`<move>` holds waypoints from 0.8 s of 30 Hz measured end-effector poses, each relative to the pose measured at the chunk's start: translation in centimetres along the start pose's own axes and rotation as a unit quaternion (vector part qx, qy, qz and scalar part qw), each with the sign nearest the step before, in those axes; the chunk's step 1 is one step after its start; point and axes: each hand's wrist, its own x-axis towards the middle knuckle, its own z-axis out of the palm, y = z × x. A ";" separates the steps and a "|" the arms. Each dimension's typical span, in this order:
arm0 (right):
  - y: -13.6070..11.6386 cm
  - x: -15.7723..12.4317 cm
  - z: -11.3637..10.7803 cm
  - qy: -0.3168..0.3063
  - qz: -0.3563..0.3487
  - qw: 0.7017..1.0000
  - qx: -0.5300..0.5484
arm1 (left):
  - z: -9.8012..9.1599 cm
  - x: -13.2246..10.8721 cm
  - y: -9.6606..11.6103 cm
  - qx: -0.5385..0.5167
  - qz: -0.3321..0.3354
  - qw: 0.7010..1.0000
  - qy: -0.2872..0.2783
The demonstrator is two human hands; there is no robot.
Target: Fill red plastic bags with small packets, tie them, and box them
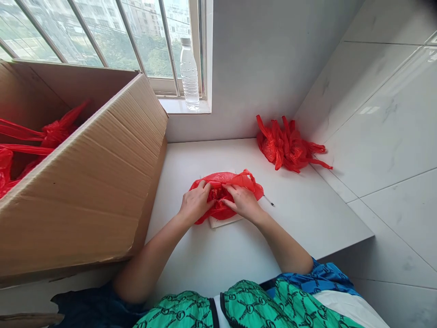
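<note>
A red plastic bag (235, 180) lies on the white ledge (300, 214) in front of me, over a white flat piece (221, 222) whose edge shows beneath it. My left hand (195, 201) presses on the bag's left side with curled fingers. My right hand (243, 200) grips the bag's middle, fingers pinched into the crumpled plastic. Both hands touch the bag close together.
A large cardboard box (92, 182) with red bags (41, 136) inside stands at the left. A pile of knotted red bags (287, 146) lies at the back right by the tiled wall. A clear water bottle (189, 75) stands on the windowsill. A small dark thin object (269, 201) lies right of the bag.
</note>
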 end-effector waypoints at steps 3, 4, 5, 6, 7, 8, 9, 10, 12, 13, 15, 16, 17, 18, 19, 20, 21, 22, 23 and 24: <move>-0.1 -0.2 -0.8 0.033 0.001 0.991 0.127 | -1.2 -0.3 0.4 -0.063 0.017 0.997 0.035; 0.0 -0.2 -1.1 0.042 0.002 0.983 0.179 | -1.7 -0.4 0.5 -0.105 0.027 0.993 0.042; 0.0 -0.3 -1.3 0.043 0.003 0.971 0.236 | -2.1 -0.6 0.6 -0.157 0.037 0.986 0.044; 0.1 -0.3 -1.6 0.038 0.004 0.955 0.295 | -2.6 -0.7 0.6 -0.216 0.045 0.975 0.040; 0.1 -0.3 -1.8 0.029 0.006 0.935 0.353 | -3.0 -0.8 0.6 -0.275 0.051 0.959 0.033; 0.1 -0.3 -2.0 0.020 0.008 0.914 0.405 | -3.3 -0.9 0.6 -0.331 0.055 0.942 0.025; 0.2 -0.3 -2.2 0.014 0.013 0.894 0.448 | -3.5 -1.0 0.6 -0.379 0.056 0.924 0.018; 0.1 -0.3 -2.4 0.013 0.021 0.877 0.479 | -3.7 -1.0 0.6 -0.417 0.056 0.907 0.012; 0.1 -0.3 -2.7 0.015 0.034 0.856 0.515 | -4.0 -1.0 0.6 -0.470 0.051 0.881 0.007; 0.0 -0.3 -2.8 0.014 0.038 0.852 0.522 | -4.0 -1.0 0.6 -0.487 0.048 0.872 0.005; -0.2 -0.4 -3.0 -0.006 0.040 0.851 0.524 | -4.1 -1.0 0.6 -0.503 0.039 0.864 0.011; -0.3 -0.5 -3.2 -0.020 0.037 0.852 0.521 | -4.1 -1.0 0.7 -0.505 0.036 0.862 0.018; -0.3 -0.6 -3.3 -0.034 0.033 0.855 0.517 | -4.1 -1.0 0.7 -0.506 0.034 0.862 0.026; -0.4 -0.7 -3.4 -0.044 0.027 0.857 0.513 | -4.1 -0.9 0.7 -0.504 0.033 0.862 0.034; -0.5 -0.8 -3.5 -0.050 0.020 0.859 0.509 | -4.1 -0.9 0.7 -0.502 0.033 0.863 0.039; -0.5 -0.9 -3.6 -0.051 0.012 0.862 0.503 | -4.1 -0.9 0.7 -0.500 0.034 0.865 0.041; -0.5 -0.9 -3.6 -0.047 0.003 0.869 0.493 | -4.1 -1.0 0.7 -0.497 0.036 0.866 0.040; -0.5 -1.0 -3.5 -0.039 -0.006 0.878 0.477 | -4.2 -1.0 0.7 -0.491 0.039 0.869 0.037; -0.5 -1.0 -3.4 -0.028 -0.015 0.889 0.456 | -4.3 -1.1 0.7 -0.481 0.042 0.875 0.037; -0.4 -1.0 -3.3 -0.014 -0.023 0.903 0.429 | -4.5 -1.2 0.7 -0.461 0.045 0.885 0.042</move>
